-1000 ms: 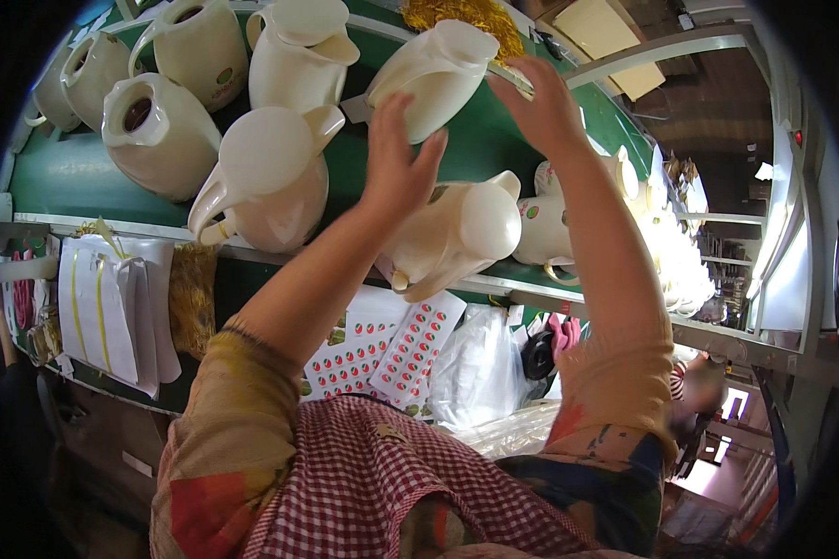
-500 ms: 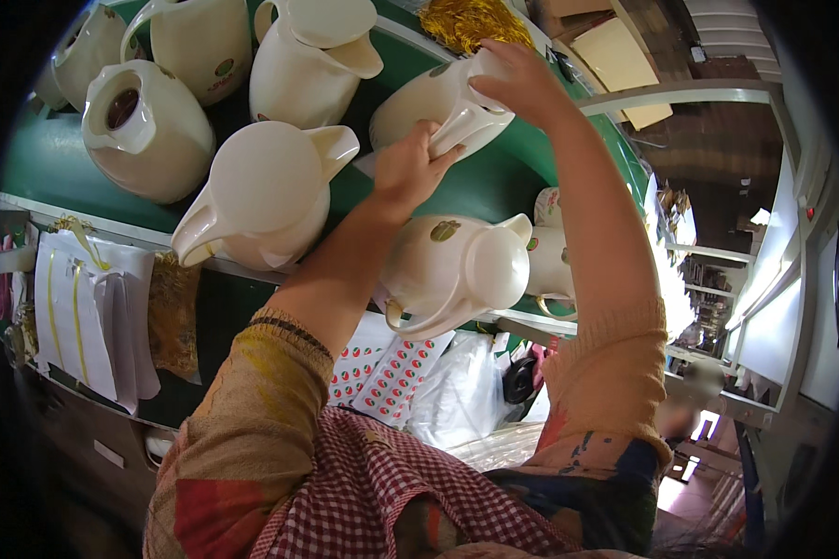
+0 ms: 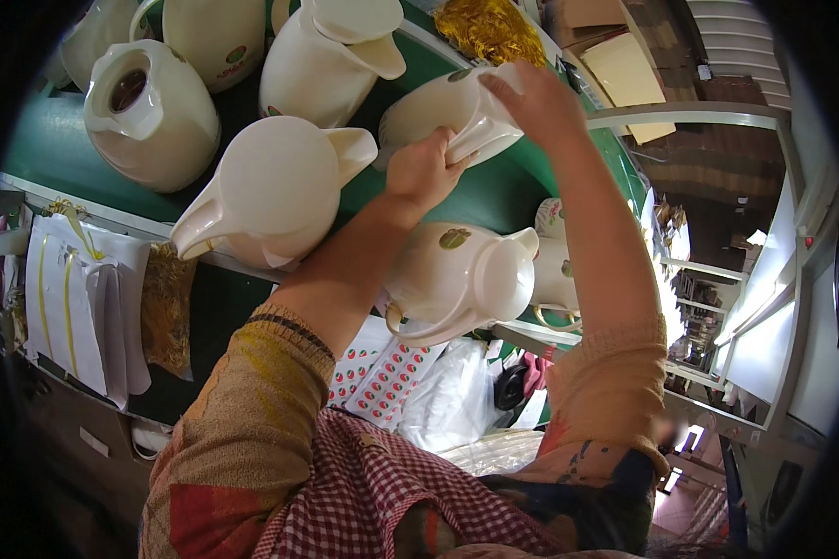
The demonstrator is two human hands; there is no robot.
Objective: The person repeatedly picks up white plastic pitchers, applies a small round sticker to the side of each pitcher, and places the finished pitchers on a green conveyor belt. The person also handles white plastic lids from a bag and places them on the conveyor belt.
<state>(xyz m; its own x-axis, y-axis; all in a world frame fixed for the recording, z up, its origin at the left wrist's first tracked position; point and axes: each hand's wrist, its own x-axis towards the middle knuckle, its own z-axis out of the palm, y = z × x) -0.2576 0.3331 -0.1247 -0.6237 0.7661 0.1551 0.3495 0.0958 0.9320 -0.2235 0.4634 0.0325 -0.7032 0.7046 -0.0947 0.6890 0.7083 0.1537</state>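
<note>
A cream thermos jug [image 3: 429, 104] leans on its side at the back of the green work surface [image 3: 51, 140]. My left hand [image 3: 427, 171] is wrapped round its handle, while my right hand [image 3: 538, 104] clasps its top end from the far right. My fingers partly hide that end. Under my forearms stands a lidded jug [image 3: 457, 270] with a small printed emblem. Left of my left forearm is another lidded jug [image 3: 275, 186], its spout pointing right.
An uncovered jug [image 3: 154, 121] with a dark round mouth stands at left, among several others along the back. Golden tinsel [image 3: 489, 35] lies beyond the jug in my hands. Below the front rail are sticker sheets [image 3: 382, 377], clear plastic [image 3: 452, 396] and white papers [image 3: 75, 307].
Both hands keep their grip on the jug, which has turned slightly. The whole view has shifted a little, moving my hands and that jug somewhat right and down in the picture.
</note>
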